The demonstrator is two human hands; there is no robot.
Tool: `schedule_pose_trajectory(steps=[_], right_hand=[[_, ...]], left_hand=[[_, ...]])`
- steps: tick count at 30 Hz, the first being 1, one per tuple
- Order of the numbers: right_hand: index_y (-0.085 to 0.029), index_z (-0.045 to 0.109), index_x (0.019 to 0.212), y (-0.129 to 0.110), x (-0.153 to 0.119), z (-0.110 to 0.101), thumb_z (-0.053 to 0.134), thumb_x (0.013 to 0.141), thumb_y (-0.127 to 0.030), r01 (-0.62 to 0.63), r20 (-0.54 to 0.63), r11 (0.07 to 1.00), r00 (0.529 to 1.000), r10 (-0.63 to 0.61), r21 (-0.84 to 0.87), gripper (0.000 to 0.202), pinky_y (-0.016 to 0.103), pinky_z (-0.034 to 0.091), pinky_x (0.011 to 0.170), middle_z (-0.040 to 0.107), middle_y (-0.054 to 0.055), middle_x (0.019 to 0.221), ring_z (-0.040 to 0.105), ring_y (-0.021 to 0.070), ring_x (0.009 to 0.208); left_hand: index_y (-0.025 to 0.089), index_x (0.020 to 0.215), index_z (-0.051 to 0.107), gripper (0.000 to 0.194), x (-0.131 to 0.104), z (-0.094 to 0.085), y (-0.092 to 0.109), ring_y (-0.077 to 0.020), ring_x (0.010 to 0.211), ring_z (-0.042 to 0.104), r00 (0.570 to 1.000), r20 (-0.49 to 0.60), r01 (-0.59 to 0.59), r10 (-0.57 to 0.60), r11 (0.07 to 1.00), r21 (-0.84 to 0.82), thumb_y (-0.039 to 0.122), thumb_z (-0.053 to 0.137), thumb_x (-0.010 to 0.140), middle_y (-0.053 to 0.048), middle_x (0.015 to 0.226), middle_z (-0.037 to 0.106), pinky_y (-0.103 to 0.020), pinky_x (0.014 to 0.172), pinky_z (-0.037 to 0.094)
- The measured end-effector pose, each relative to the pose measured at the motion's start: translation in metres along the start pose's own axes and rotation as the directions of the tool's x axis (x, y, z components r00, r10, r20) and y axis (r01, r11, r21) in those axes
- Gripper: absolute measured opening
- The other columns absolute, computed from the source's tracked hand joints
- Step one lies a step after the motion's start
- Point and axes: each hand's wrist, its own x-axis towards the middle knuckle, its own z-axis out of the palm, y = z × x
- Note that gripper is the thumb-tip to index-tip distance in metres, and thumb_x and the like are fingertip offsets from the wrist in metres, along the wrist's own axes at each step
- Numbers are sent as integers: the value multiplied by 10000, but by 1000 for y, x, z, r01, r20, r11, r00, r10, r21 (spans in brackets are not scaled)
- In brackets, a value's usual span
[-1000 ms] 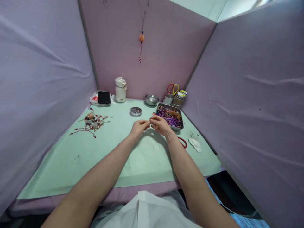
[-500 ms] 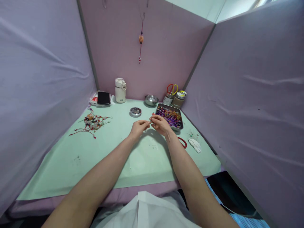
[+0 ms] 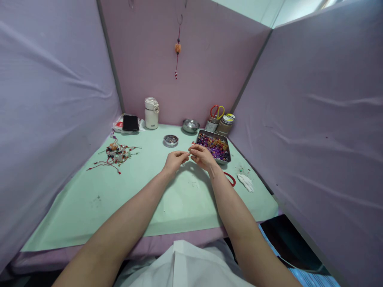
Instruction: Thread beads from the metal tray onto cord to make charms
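Observation:
My left hand (image 3: 176,161) and my right hand (image 3: 202,156) meet fingertip to fingertip above the green tabletop (image 3: 185,207). The fingers of both hands are pinched on something too small to make out. A small red piece (image 3: 193,143) shows just above the fingertips of my right hand. Right behind that hand lies a metal tray (image 3: 229,153) filled with purple, gold and dark beads. Partly hidden by my right forearm is a red scissor handle (image 3: 231,179).
Beaded strings (image 3: 118,154) lie at the left. Behind are a black item (image 3: 131,123), white bottle (image 3: 151,115), round dish (image 3: 170,140), steel bowl (image 3: 190,126), scissors in a jar (image 3: 212,124) and lidded jar (image 3: 225,126). White cloth (image 3: 245,182) lies right; a beaded pendant (image 3: 177,48) hangs behind.

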Motion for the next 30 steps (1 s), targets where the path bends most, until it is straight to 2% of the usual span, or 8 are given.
schedule_pose_trajectory(steps=[9,30], right_hand=[[-217,640,734,-1,0,1,821,534,-257,15,-31,1000,999,-15,7,272,220,390,605,633,-28,779,549,90,720],[-221,638,738,0,0,0,812,555,-250,15,-22,1000,1000,-15,11,255,222,398,613,632,-29,785,544,89,724]], left_hand=[[133,658,671,245,-2,1,3,-105,572,482,1000,-8,-5,5,1000,-21,360,721,581,-32,596,593,-261,580,386],[137,663,666,249,0,0,0,-107,574,476,1000,3,-20,20,1000,8,374,710,600,-33,602,590,-262,582,384]])
